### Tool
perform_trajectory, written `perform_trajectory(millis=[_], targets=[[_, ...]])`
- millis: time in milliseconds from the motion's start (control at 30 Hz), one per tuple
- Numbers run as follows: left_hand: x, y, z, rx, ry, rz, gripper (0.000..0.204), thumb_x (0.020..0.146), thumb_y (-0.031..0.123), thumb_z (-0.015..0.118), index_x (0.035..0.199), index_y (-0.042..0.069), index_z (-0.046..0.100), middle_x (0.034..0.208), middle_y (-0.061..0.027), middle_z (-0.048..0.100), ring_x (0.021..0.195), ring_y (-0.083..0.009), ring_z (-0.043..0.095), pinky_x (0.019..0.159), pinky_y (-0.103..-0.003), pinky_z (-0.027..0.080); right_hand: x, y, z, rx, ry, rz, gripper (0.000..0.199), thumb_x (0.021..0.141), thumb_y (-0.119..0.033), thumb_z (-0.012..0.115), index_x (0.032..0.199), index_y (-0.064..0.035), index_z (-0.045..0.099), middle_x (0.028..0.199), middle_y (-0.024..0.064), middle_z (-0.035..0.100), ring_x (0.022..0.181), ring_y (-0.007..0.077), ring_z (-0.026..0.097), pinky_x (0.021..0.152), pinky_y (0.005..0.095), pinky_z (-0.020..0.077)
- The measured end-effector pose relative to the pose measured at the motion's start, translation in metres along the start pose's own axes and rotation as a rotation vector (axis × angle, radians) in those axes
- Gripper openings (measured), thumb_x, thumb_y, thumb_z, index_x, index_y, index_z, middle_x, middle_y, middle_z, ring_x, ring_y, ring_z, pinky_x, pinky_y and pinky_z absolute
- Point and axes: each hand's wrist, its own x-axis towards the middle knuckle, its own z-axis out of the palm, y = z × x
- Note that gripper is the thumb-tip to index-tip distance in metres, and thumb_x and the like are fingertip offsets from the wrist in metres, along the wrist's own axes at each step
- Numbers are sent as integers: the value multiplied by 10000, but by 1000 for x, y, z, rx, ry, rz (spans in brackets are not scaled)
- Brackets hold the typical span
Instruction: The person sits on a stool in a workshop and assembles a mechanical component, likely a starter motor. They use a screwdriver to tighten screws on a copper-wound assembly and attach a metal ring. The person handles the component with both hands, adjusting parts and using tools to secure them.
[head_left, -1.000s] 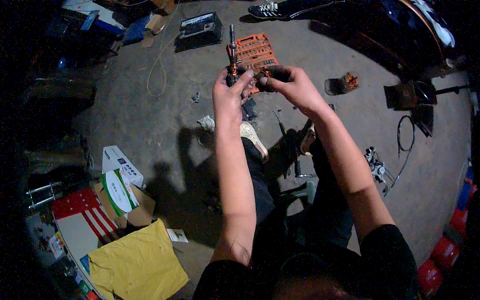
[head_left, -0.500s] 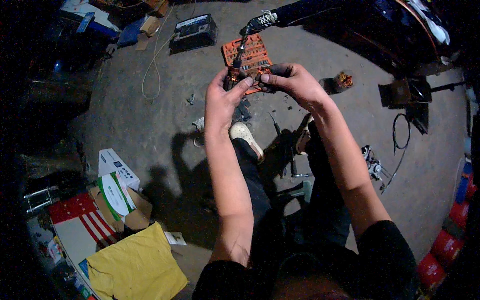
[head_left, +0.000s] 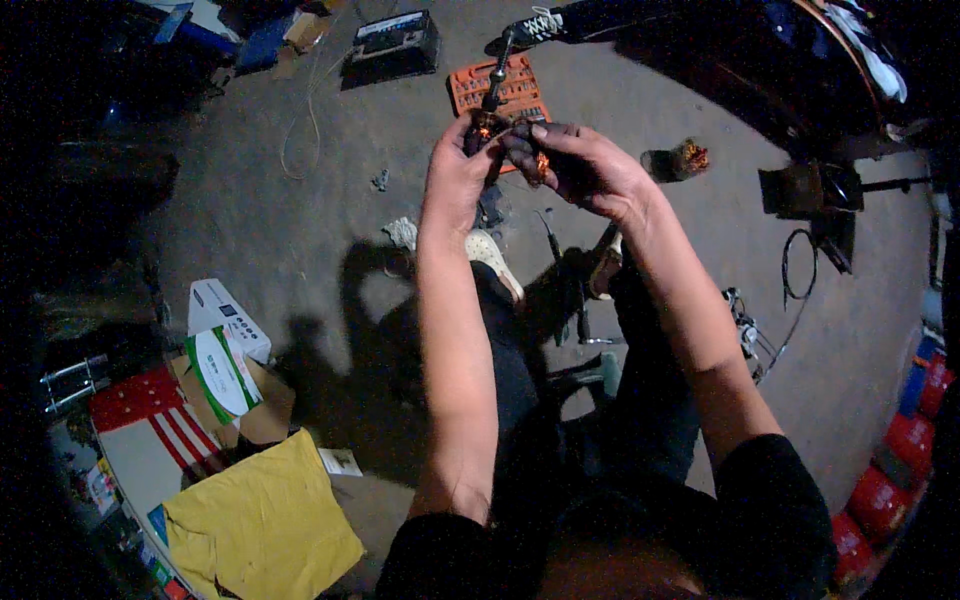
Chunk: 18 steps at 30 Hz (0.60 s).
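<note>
My left hand (head_left: 458, 180) is closed around a dark part with copper-coloured windings, which looks like a motor armature. Its grey metal shaft (head_left: 500, 72) points up and away, over an orange socket set case (head_left: 520, 82). Close beside it, the blackened fingers of my right hand (head_left: 590, 165) are curled in a pinch, the thumb on top. Under those fingers shows a bright copper-coloured piece (head_left: 543, 168); its exact kind is hard to make out. Both hands nearly meet at the fingertips, hiding much of what they hold.
A black car battery (head_left: 392, 50) stands beyond, left of a person's sneaker (head_left: 538, 24). On the floor lie a hammer-like tool (head_left: 608, 370), a white rag (head_left: 402, 233), a black cable loop (head_left: 800, 265) and a copper-wound piece (head_left: 692, 157). Boxes and a yellow cloth (head_left: 265, 525) sit at lower left.
My left hand has tilted, bringing the shaft more to the right. My right fingers have curled lower, and the copper-coloured piece now shows beneath them. The whole view has shifted slightly.
</note>
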Motion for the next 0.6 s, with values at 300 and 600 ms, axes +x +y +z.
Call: perform_trajectory(millis=[300, 600], targets=[[0, -1, -10, -310, 46, -169, 212, 820, 206, 633, 949, 71, 530, 787, -17, 553, 562, -80, 451, 442, -199, 317, 2, -35, -42, 562, 153, -206, 266, 844, -35, 516, 1100, 36, 511, 927, 107, 575, 745, 152, 566, 631, 219, 513], [18, -34, -61, -415, 396, -313, 160, 844, 207, 601, 866, 60, 538, 744, -41, 564, 694, -172, 566, 679, -342, 514, -35, -88, -93, 841, 54, -584, 165, 796, -9, 580, 961, -7, 588, 895, 105, 626, 786, 178, 612, 683, 236, 527]])
